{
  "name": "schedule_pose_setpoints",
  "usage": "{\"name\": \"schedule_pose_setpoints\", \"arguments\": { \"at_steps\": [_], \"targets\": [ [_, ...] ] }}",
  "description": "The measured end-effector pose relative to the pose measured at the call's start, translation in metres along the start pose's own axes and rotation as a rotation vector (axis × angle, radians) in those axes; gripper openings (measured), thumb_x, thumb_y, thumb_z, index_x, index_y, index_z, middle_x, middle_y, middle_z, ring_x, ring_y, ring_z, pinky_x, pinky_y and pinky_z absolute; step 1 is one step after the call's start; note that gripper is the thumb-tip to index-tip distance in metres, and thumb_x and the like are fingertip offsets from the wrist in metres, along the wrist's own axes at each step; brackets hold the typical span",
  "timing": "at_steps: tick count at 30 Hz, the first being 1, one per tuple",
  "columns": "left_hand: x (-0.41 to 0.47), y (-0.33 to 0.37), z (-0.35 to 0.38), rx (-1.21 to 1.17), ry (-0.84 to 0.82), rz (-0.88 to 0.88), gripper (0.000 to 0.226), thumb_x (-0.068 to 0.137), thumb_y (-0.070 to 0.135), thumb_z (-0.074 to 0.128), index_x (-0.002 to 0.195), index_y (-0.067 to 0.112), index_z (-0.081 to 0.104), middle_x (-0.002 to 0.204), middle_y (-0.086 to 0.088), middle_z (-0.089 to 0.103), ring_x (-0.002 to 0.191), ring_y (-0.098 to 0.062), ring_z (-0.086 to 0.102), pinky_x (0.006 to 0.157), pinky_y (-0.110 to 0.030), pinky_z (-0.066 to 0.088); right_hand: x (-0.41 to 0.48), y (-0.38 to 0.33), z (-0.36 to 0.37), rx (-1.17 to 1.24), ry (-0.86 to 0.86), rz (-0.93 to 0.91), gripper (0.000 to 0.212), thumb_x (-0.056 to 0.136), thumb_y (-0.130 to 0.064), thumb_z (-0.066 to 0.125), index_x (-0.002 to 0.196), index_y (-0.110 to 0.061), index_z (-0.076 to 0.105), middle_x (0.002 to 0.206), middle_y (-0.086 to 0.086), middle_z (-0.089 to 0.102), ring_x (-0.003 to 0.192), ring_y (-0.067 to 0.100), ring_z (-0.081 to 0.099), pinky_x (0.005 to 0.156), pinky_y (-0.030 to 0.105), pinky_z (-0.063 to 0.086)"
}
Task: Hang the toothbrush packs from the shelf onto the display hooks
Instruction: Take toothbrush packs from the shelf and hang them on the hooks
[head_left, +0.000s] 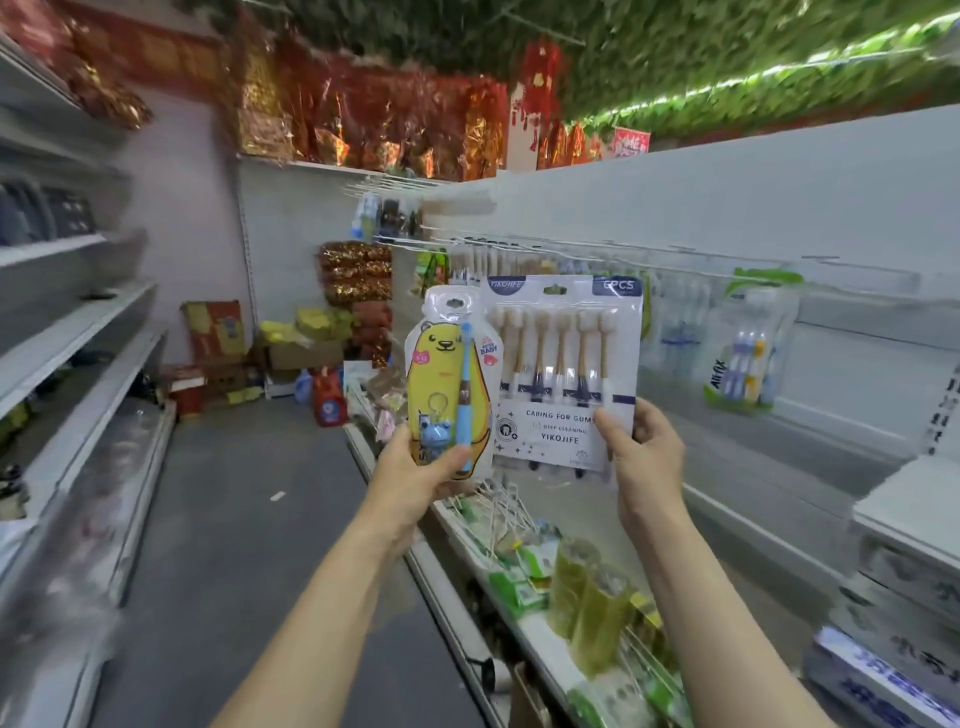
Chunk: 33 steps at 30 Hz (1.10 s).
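The left hand (415, 480) grips the lower end of a yellow bear-shaped card pack with a blue child's toothbrush (449, 384). Its thumb lies across the front and its fingers curl behind. The bear pack stands upright in the air, above the front edge of the white metal shelf (582, 504).

The right hand (647, 457) pinches the lower right corner of a white-and-navy flat pack of six brown-handled toothbrushes (563, 358), thumb on the printed front and fingers behind it. This six-brush pack is also upright, just beside the bear pack, and their near edges overlap a little, with the bear pack in front. Both packs have a hang hole at the top, and neither is on a hook.

Behind them, thin wire display hooks (410, 240) jut from the white back panel above the shelf. A green-and-clear toothbrush pack (748, 348) hangs further along the panel, well apart from the hands; other hanging packs beside it are too blurred to tell.

On the shelf below the hands, near its front edge, lie loose green-and-white packs (519, 571) and olive-green packets (587, 613).
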<state>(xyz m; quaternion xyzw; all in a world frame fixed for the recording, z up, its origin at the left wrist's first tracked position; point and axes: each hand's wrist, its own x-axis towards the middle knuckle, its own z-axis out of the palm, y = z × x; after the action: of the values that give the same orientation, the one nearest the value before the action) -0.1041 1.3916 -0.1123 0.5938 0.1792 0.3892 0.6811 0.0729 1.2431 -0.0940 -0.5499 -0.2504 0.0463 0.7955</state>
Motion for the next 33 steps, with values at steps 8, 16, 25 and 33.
{"name": "schedule_pose_setpoints", "arguments": {
  "at_steps": [8,16,25,33],
  "targets": [
    [0.168,-0.019,-0.099,-0.023,0.012,-0.002,0.044,0.083,0.004,0.074,0.122,0.014,0.056,0.113,-0.006,0.073,0.094,-0.022,0.073,0.07,-0.035,0.061,0.117,0.083,0.149,-0.01,-0.019,0.032,0.032,0.09,-0.003,0.07,0.12,-0.006,0.058,0.103,0.008,0.072,0.077,0.006,0.071,0.062,0.017,0.055],
    [0.344,-0.044,-0.194,-0.015,-0.138,-0.026,0.037,0.085,0.005,0.074,0.116,0.017,0.057,0.113,-0.009,0.071,0.093,-0.025,0.073,0.071,-0.037,0.061,0.205,0.169,0.281,-0.04,0.132,-0.018,0.032,0.088,-0.006,0.073,0.118,-0.007,0.06,0.106,0.01,0.072,0.081,0.011,0.069,0.065,0.019,0.056],
    [0.514,-0.051,-0.275,-0.022,-0.233,-0.052,0.033,0.086,0.004,0.072,0.113,0.016,0.058,0.111,-0.011,0.071,0.087,-0.025,0.073,0.07,-0.037,0.06,0.304,0.234,0.409,-0.074,0.241,-0.022,0.033,0.088,-0.01,0.074,0.117,-0.013,0.058,0.109,0.009,0.071,0.091,0.017,0.069,0.073,0.024,0.055],
    [0.666,-0.089,-0.314,-0.014,-0.278,-0.029,0.039,0.085,0.007,0.074,0.119,0.013,0.056,0.114,-0.012,0.071,0.098,-0.031,0.071,0.082,-0.047,0.06,0.414,0.316,0.49,-0.07,0.265,-0.066,0.033,0.088,-0.008,0.073,0.117,-0.009,0.058,0.103,0.005,0.071,0.082,0.009,0.068,0.066,0.017,0.055]
  ]
}}
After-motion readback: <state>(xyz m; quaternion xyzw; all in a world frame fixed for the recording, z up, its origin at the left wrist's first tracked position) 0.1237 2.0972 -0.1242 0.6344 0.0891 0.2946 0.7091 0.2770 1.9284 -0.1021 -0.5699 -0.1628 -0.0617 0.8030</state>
